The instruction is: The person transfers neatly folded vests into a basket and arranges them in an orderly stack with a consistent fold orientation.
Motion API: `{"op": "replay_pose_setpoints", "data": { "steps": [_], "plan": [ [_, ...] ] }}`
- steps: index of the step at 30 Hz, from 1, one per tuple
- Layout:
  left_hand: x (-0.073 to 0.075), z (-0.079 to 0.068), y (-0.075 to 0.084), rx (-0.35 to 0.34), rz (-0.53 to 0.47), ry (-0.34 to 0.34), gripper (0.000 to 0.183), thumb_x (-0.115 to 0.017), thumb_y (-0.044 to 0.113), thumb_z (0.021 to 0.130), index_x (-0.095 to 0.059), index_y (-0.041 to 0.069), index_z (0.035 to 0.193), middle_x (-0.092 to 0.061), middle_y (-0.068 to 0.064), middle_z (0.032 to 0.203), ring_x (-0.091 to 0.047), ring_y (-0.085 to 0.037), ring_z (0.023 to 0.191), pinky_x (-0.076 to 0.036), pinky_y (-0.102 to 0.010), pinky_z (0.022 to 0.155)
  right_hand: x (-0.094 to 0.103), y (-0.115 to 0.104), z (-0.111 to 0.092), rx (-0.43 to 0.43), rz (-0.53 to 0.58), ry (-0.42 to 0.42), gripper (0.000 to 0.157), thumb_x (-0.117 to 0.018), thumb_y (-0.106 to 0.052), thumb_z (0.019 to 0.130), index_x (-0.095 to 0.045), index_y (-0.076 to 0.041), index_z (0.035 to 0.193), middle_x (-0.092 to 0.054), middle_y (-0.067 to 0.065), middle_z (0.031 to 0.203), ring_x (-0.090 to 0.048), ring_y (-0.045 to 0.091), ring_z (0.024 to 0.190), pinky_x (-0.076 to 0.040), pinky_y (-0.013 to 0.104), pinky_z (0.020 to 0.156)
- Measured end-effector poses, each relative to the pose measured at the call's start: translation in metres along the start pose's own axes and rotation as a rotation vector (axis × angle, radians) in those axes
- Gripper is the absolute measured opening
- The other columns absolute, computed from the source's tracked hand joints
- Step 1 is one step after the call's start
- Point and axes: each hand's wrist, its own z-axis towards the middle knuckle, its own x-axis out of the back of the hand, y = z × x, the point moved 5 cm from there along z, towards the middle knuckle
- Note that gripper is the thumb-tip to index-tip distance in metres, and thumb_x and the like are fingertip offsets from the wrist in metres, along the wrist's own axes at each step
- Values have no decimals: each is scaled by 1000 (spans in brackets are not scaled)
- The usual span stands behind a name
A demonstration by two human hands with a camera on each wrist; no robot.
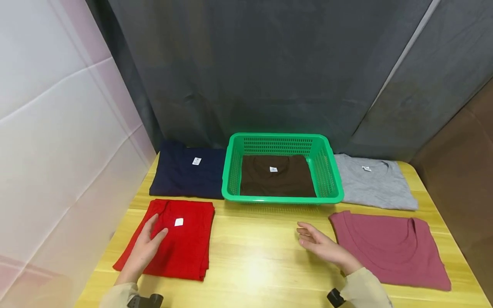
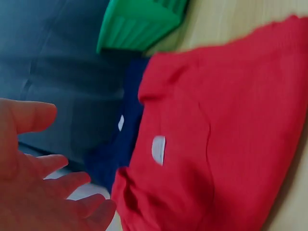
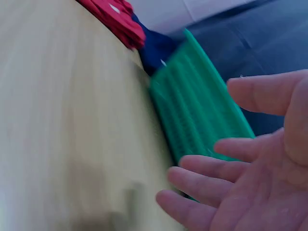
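Note:
My left hand [image 1: 145,247] hovers over the left part of a folded red shirt [image 1: 185,250] with a white label, its fingers spread and holding nothing. The left wrist view shows the same red shirt [image 2: 231,130] beside the hand [image 2: 43,187]. My right hand [image 1: 321,246] is above the table between the red shirt and a folded mauve-pink shirt [image 1: 389,248], its fingers loose and nothing in them. Behind the hands stands a green plastic basket [image 1: 283,199] with a folded dark brown shirt [image 1: 275,182] inside. In the right wrist view the basket [image 3: 192,101] lies beyond the fingers.
A folded navy shirt [image 1: 188,177] lies left of the basket, a folded grey shirt [image 1: 375,184] right of it. Dark grey fabric [image 1: 269,68] hangs behind the wooden table [image 1: 254,252]. A pale panel [image 1: 69,149] rises on the left, a brown one [image 1: 462,162] on the right.

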Motion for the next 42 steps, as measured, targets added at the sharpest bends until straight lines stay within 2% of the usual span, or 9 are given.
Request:
{"op": "replay_pose_setpoints", "data": {
  "steps": [7,13,17,20,24,33,42],
  "plan": [
    [15,15,-15,-48,79,47,64,-46,10,91,-8,-15,137,-11,-37,139,-12,-51,127,-14,-61,101,-30,0,31,-1,23,-41,62,-44,-19,96,-12,10,140,-22,34,139,-24,47,128,-27,53,102],
    [21,28,-20,-48,81,69,62,-44,8,91,-10,-18,135,-13,-39,137,-13,-52,126,-14,-60,102,-49,-3,50,-2,53,-71,62,-45,-22,96,-13,8,140,-22,31,141,-27,44,128,-28,51,102],
    [26,31,-29,5,96,61,62,-43,7,91,-7,-18,136,-11,-40,137,-12,-51,127,-13,-59,103,-64,-4,63,-16,68,-89,61,-44,-23,96,-14,6,141,-23,29,142,-30,43,127,-29,52,101],
    [31,33,-37,79,77,33,65,-40,10,93,0,-16,137,-5,-38,140,-6,-49,130,-11,-57,105,-76,-5,75,-46,113,-109,61,-45,-24,96,-16,3,141,-23,27,143,-32,41,127,-31,53,99],
    [36,38,-46,143,33,19,66,-38,13,95,5,-13,138,1,-35,143,-1,-46,133,-9,-55,107,-91,-9,90,-85,175,-119,59,-47,-23,95,-19,1,141,-24,24,144,-34,39,126,-34,53,97],
    [46,47,-55,123,60,30,64,-38,11,93,0,-19,135,-6,-40,139,-6,-50,130,-11,-55,106,-109,-16,113,-108,226,-98,61,-52,-22,92,-23,-1,141,-30,24,140,-40,38,122,-37,53,94],
    [43,54,-64,180,102,-51,62,-35,12,95,1,-20,135,-5,-40,139,-11,-51,129,-14,-53,106,-127,-21,128,-147,252,-108,58,-53,-18,91,-26,-1,140,-36,22,136,-44,37,118,-39,53,92]
  ]
}}
